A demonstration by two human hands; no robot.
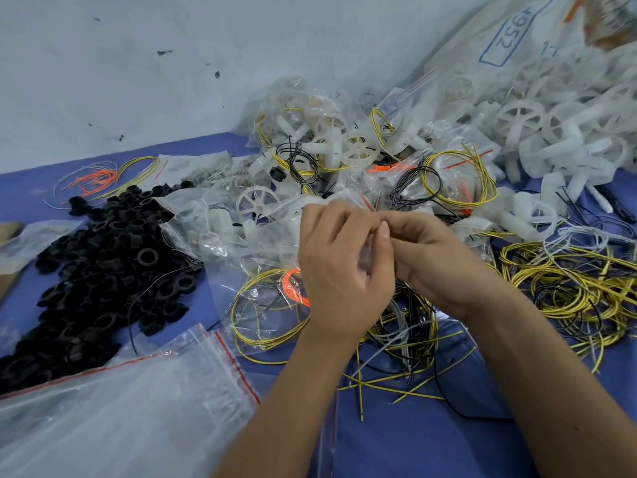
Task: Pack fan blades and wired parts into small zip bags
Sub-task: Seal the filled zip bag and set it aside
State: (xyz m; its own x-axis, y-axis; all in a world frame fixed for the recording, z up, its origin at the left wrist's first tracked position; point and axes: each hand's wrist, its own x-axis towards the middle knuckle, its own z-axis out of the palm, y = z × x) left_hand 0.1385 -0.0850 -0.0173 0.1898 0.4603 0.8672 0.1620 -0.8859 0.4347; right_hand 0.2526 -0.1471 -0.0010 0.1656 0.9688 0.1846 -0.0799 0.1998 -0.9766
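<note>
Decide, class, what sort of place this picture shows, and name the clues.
Probably a small workshop's hand-packing bench. A heap of black plastic rings lies on the blue table, white plastic fan blades spill from a big sack, and filled clear zip bags pile against the wall.

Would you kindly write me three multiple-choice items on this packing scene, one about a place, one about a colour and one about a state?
1. Where is the heap of black rings?
A. To the left of the hands
B. To the right of the hands
C. Inside the big sack

2. What colour is the strip on the empty zip bags?
A. Green
B. Red
C. Black

3. What are the left hand and right hand doing?
A. Resting flat on the table
B. Meeting at the fingertips on a small clear bag
C. Lifting the black rings

Answers:
1 A, the heap fills the left side.
2 B, a red line edges each bag.
3 B, both hands pinch at the bag.
</note>
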